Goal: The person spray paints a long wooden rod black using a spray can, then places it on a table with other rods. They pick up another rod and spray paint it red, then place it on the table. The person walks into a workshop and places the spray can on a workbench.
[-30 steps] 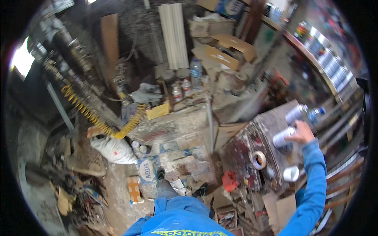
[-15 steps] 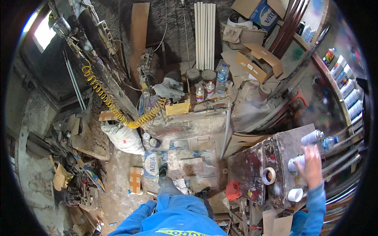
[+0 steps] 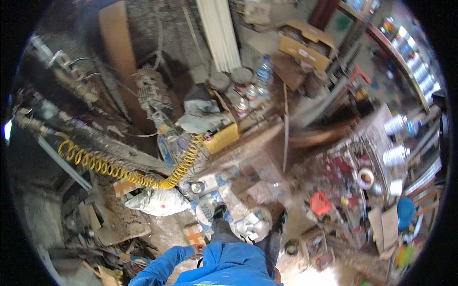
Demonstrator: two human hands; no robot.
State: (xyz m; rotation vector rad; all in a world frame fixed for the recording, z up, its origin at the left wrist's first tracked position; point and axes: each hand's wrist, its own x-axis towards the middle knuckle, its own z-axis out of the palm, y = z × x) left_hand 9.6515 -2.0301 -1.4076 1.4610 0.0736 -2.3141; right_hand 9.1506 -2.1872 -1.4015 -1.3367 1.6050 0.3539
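My left hand (image 3: 197,250) hangs beside my hip at the end of a blue sleeve, above a taped brown carton piece (image 3: 194,234) on the floor. Motion smears its fingers, and whether it holds anything does not show. Only a sliver of my right hand (image 3: 277,275) appears by my right leg at the lower edge, its fingers hidden. Off to the right, two white spray cans (image 3: 396,155) stand on the paint-stained cabinet, apart from both hands. A roll of tape (image 3: 365,178) and a white cap (image 3: 396,187) are near them.
A yellow coiled hose (image 3: 112,169) droops across the left. Below it lies a white sack (image 3: 157,202). Ahead, a bench holds a water bottle (image 3: 264,71), small bottles and tins. A red bag (image 3: 320,203) and a blue basin (image 3: 406,213) are on the right. Flattened cardboard lies underfoot.
My right hand has left the spray can on the cabinet and dropped to my side. The view has turned, so the room appears tilted and blurred. Both cans still stand there.
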